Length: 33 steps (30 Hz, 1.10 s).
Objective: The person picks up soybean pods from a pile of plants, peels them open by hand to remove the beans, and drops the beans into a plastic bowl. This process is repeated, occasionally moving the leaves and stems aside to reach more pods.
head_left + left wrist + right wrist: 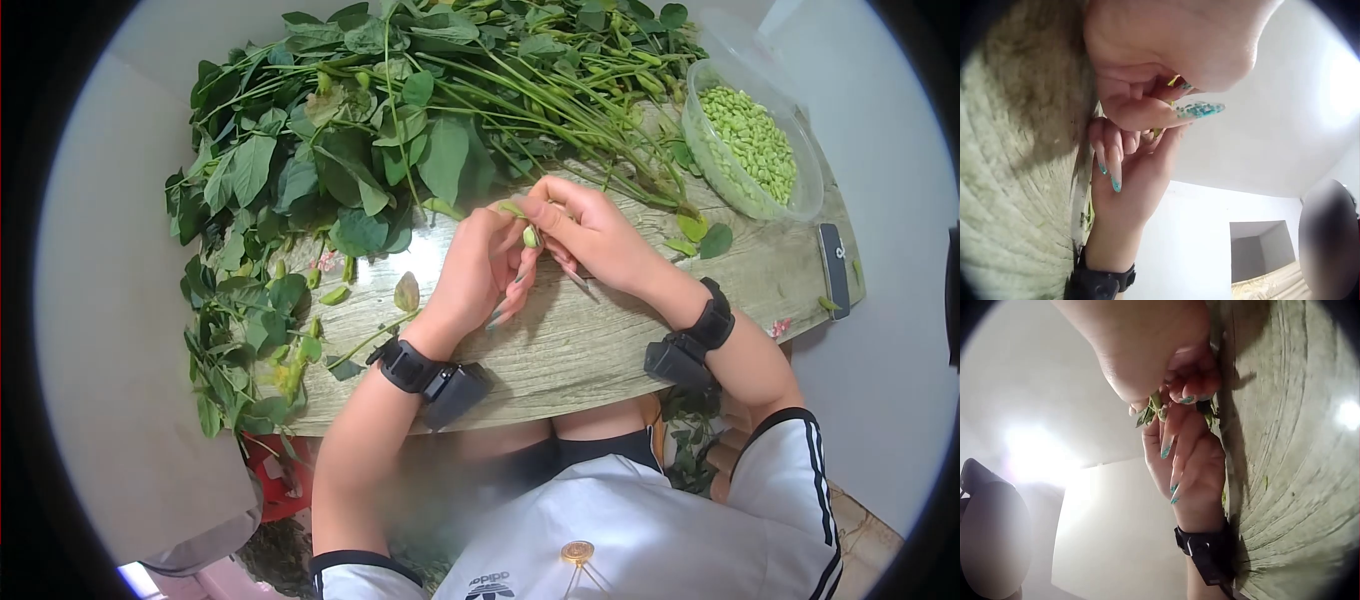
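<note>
Above the table's middle my two hands meet at a green soybean pod (530, 237). My left hand (475, 265) pinches it between thumb and fingers, and the other fingers curl below. My right hand (595, 235) grips the pod from the other side, its thumb near the pod's upper end. In the right wrist view the pod's split green husk (1149, 412) pokes out between both hands' fingertips. From the left wrist, the fingers hide most of it; just a sliver of green shows.
A heap of leafy soybean plants (400, 120) covers the table's far side and left end. At the far right stands a clear tub (700, 165) of shelled green beans (750, 145). A phone (835, 270) lies by the right edge. Loose pods and leaves are scattered on the wooden table (590, 350).
</note>
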Tool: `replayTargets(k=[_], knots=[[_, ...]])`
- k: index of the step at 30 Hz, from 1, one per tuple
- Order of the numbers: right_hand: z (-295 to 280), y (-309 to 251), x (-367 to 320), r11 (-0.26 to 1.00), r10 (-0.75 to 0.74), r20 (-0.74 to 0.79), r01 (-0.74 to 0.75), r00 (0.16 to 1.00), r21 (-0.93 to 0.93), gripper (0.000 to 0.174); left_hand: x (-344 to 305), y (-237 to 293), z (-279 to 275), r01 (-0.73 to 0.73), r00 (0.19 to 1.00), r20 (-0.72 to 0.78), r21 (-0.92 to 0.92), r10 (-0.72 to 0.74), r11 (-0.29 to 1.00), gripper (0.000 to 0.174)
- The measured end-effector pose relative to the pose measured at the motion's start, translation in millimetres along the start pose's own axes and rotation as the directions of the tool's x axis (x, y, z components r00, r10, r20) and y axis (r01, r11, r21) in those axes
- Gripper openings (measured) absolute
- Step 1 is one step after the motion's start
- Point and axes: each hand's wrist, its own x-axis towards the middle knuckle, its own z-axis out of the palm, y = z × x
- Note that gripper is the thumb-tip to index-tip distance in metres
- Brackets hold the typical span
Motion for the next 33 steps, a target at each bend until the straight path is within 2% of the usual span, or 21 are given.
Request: replayTargets(k=[2, 4, 7, 10, 12, 14, 15, 16, 17, 18, 19, 20, 21, 23, 24, 26, 28, 29, 30, 32, 33], knots=[[2, -3, -1, 0.999, -0.005, -0.023, 0.004, 1.0, -0.037, 0.031, -3, 2, 6, 0.001, 0.999, 0.048, -0.021, 0.0, 1.0, 0.027], [5, -5, -4, 0.997, -0.009, -0.046, 0.005, 0.999, -0.078, 0.032, -10, 6, 24, -0.015, 0.999, -0.034, -0.126, 0.011, 0.992, 0.026], [9, -4, -5, 0.972, -0.196, -0.131, 0.175, 0.972, -0.156, 0.035, -6, 9, 18, -0.093, 0.994, 0.06, -0.066, 0.097, 0.994, 0.024], [10, 1, -4, 0.996, -0.094, -0.166, 0.09, 0.982, -0.028, 0.037, -2, 11, 0, 0.005, 0.976, 0.215, -0.216, 0.043, 0.976, 0.02], [4, -5, -1, 0.997, -0.072, -0.214, 0.068, 0.974, -0.027, 0.038, -2, 15, 0, 0.065, 0.979, 0.201, -0.204, -0.023, 0.977, 0.023], [-4, -12, -1, 0.997, -0.058, -0.265, 0.04, 0.963, -0.074, 0.034, -9, 29, 8, 0.117, 0.989, -0.064, -0.202, -0.132, 0.972, 0.029], [-6, -8, 2, 0.997, -0.081, -0.31, 0.082, 0.947, -0.008, 0.037, -11, 42, 17, 0.071, 0.981, -0.182, 0.003, -0.069, 0.997, 0.03], [-7, -7, 3, 0.996, -0.084, -0.326, 0.085, 0.942, -0.011, 0.037, -6, 60, 50, 0.051, 0.888, -0.459, 0.069, -0.014, 0.996, 0.029], [-8, -5, 3, 0.992, -0.107, -0.277, 0.121, 0.955, 0.031, 0.036, 8, 66, 22, -0.049, 0.995, 0.088, 0.006, 0.048, 0.999, 0.028], [-9, -4, 4, 0.985, -0.14, -0.227, 0.159, 0.964, 0.068, 0.035, 21, 75, 34, -0.119, 0.961, 0.245, -0.036, 0.124, 0.992, 0.019], [-9, 3, 4, 0.963, -0.17, -0.18, 0.202, 0.969, 0.179, 0.031, 27, 85, 76, -0.183, 0.975, 0.138, 0.059, 0.173, 0.981, 0.021], [-8, 12, 6, 0.963, -0.172, -0.194, 0.207, 0.966, 0.175, 0.031, 45, 98, 94, -0.188, 0.93, 0.341, 0.121, 0.137, 0.975, 0.023], [-8, 19, 11, 0.941, -0.202, -0.17, 0.24, 0.964, 0.24, 0.026, 73, 100, 108, -0.233, 0.896, 0.423, 0.187, 0.136, 0.954, 0.035], [-9, 24, 17, 0.877, -0.361, -0.179, 0.398, 0.915, 0.268, 0.015, 101, 91, 155, -0.378, 0.85, 0.491, 0.318, 0.19, 0.869, 0.05], [-8, 29, 22, 0.777, -0.606, -0.24, 0.629, 0.759, 0.026, 0.02, 109, 89, 165, -0.383, 0.843, 0.508, 0.331, 0.179, 0.862, 0.05], [-20, 43, 20, 0.758, -0.652, -0.138, 0.64, 0.745, -0.124, 0.02, 121, 76, 177, -0.462, 0.877, 0.431, 0.629, 0.213, 0.625, 0.059], [-19, 36, 24, 0.775, -0.62, -0.214, 0.632, 0.755, -0.019, 0.015, 122, 77, 169, -0.477, 0.874, 0.43, 0.665, 0.227, 0.575, 0.056], [-20, 30, 22, 0.808, -0.561, -0.211, 0.585, 0.8, 0.07, 0.017, 115, 81, 159, -0.54, 0.839, 0.465, 0.646, 0.284, 0.54, 0.055], [-17, 20, 20, 0.887, -0.332, -0.208, 0.38, 0.92, 0.263, 0.023, 106, 85, 146, -0.597, 0.801, 0.495, 0.626, 0.336, 0.502, 0.054], [-23, 1, 8, 0.93, -0.242, -0.167, 0.278, 0.956, 0.24, 0.031, 79, 91, 114, -0.702, 0.639, 0.519, 0.695, 0.567, 0.155, 0.05], [-24, -2, 7, 0.927, -0.241, -0.158, 0.275, 0.958, 0.253, 0.031, 63, 92, 92, -0.697, 0.576, 0.442, 0.706, 0.687, 0.13, 0.048]])
